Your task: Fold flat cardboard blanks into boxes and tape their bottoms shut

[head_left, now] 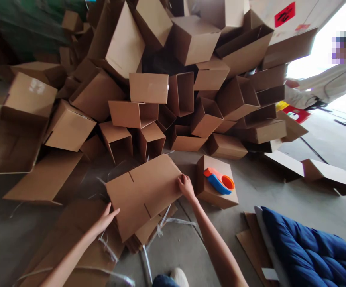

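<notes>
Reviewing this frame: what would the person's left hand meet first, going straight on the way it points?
The flat brown rectangular cardboard piece, whose left edge lies right at the left hand; they appear to touch, though depth there is unclear.

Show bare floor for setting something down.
Grey floor between right forearm, brown cardboard box under the orange-blue plastic tape dispenser, and brown sheets beside the tufted navy cushion; more between cushion and bent cardboard piece. Crowded: heaped brown boxes ahead; pale plastic strapping around left hand.
</notes>
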